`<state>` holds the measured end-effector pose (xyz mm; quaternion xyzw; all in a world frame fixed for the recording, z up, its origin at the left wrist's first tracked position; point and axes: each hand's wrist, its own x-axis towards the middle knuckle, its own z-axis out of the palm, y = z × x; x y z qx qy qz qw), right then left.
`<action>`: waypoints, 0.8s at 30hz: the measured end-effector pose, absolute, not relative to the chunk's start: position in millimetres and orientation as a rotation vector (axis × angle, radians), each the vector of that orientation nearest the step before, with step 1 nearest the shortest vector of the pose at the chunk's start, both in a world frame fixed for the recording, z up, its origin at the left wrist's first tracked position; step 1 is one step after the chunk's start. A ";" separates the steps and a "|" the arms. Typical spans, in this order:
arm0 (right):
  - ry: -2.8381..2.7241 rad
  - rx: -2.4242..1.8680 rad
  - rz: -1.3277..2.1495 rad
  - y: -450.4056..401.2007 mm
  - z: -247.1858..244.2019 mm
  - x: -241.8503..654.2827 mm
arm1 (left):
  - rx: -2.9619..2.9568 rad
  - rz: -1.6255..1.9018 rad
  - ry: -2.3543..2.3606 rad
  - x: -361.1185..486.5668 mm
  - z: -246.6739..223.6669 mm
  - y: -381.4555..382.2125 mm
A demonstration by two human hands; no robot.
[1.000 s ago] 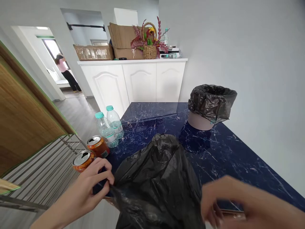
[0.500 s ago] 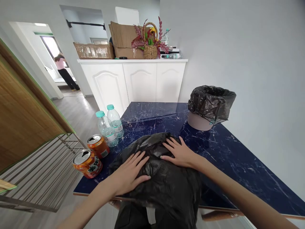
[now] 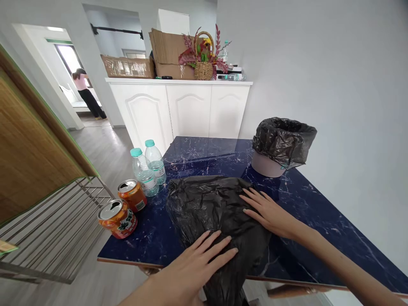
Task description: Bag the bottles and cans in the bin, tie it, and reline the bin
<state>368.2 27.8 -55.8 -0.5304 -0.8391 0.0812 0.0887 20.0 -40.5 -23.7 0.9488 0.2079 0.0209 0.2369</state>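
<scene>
A black plastic bag [image 3: 204, 204] lies spread over the near part of the dark blue marbled table [image 3: 204, 155], its lower end hanging past the front edge. My left hand [image 3: 200, 261] rests on the lower part of the bag near that edge, fingers stretched out. On the bag's right side lies my right hand [image 3: 270, 212], palm down with its fingers apart. Neither hand grips the bag.
Two orange cans [image 3: 117, 217] and two clear bottles with teal caps [image 3: 145, 174] stand along the left edge. A bin lined with black plastic [image 3: 268, 165] is at the back right. A metal rack [image 3: 63, 229] stands left. A distant person [image 3: 84, 91] leans by a window.
My left hand has moved right and toward the front edge. My right hand has slid right. The bag now lies flatter, with its top edge spread wider and straighter.
</scene>
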 end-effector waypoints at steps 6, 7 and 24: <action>-2.496 -1.723 0.259 17.0 -74.1 376.1 | 2.554 0.242 0.659 13.2 -52.8 -46.0; -2.497 -1.713 0.267 11.9 -71.0 378.5 | 2.485 0.333 0.678 8.9 -47.6 -47.0; -2.117 -1.563 0.505 -9.7 -59.5 377.4 | 2.235 0.975 1.716 -26.7 31.1 51.4</action>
